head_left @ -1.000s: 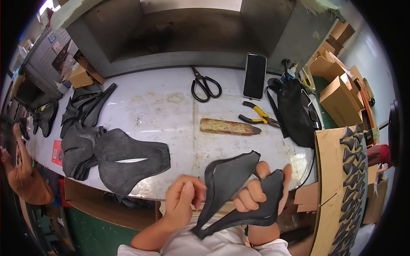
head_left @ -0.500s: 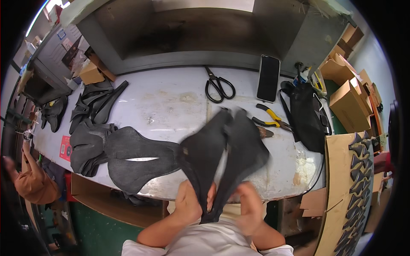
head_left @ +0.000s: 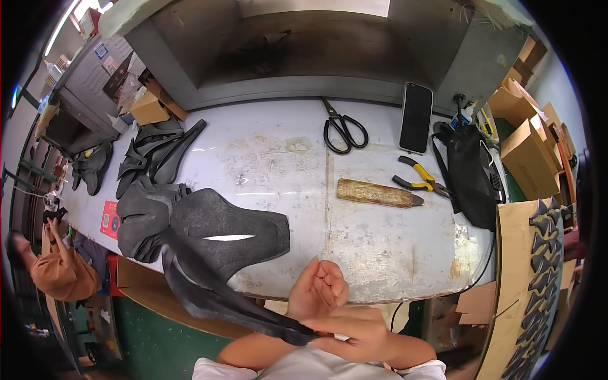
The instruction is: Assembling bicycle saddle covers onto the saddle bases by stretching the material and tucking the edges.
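Observation:
My right hand (head_left: 356,334) grips the narrow end of a black saddle-shaped piece (head_left: 209,296), low in front of my body. The piece stretches out to the left, blurred, its wide end below the table's front edge. My left hand (head_left: 318,289) hovers just above the right one at the table edge, fingers loosely curled, with nothing in it. A stack of similar black pieces (head_left: 218,235) lies on the grey worktable (head_left: 380,247) to the left of my hands, the top one with a slit in its middle.
Scissors (head_left: 345,131), a dark phone (head_left: 416,117), yellow-handled pliers (head_left: 419,180) and a brown bar-shaped tool (head_left: 375,193) lie on the table. A black bag (head_left: 472,174) and cardboard boxes (head_left: 529,152) are at right. More black pieces (head_left: 158,152) lie at left. Another person (head_left: 57,272) is at far left.
The black piece, held up in both hands in front of me, has swung down to the left. My left hand has let go; my right hand still holds it.

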`<action>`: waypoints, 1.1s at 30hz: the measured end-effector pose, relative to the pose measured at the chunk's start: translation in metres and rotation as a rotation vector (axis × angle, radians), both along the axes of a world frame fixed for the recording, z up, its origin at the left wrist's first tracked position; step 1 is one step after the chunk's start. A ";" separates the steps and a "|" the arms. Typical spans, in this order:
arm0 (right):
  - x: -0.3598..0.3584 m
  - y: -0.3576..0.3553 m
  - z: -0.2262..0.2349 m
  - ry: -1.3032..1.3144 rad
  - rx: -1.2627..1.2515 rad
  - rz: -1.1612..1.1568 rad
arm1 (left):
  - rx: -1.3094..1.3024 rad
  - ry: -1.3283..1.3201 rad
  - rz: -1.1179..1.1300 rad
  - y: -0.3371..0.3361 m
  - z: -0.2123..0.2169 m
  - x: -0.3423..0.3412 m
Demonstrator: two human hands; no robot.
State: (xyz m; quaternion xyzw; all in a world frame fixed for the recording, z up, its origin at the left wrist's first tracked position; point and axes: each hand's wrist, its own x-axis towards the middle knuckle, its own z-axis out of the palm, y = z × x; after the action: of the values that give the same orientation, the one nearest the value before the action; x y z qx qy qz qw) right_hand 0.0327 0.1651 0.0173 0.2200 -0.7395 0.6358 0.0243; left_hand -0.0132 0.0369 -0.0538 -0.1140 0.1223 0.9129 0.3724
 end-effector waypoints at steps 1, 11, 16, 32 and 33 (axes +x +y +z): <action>0.004 -0.001 -0.002 0.005 0.016 -0.027 | 0.016 0.005 -0.027 0.003 0.001 0.001; 0.026 0.157 0.005 -0.320 -0.341 -0.827 | -0.962 0.835 0.110 0.000 0.003 -0.006; 0.047 0.359 -0.009 -0.044 -0.769 -1.444 | -1.025 0.918 -0.086 0.012 0.024 -0.011; -0.018 0.580 -0.050 0.362 -0.799 -1.830 | -1.187 0.967 0.033 0.030 0.025 -0.008; -0.017 0.579 -0.047 0.440 -0.624 -1.889 | -1.193 0.970 0.032 0.032 0.026 -0.007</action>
State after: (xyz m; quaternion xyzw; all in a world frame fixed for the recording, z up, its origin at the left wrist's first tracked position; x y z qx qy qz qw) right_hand 0.0153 0.7437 -0.0295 -0.3578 -0.3913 0.4667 0.7079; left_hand -0.0197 0.0685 -0.0282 0.1159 0.7419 0.6455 0.1394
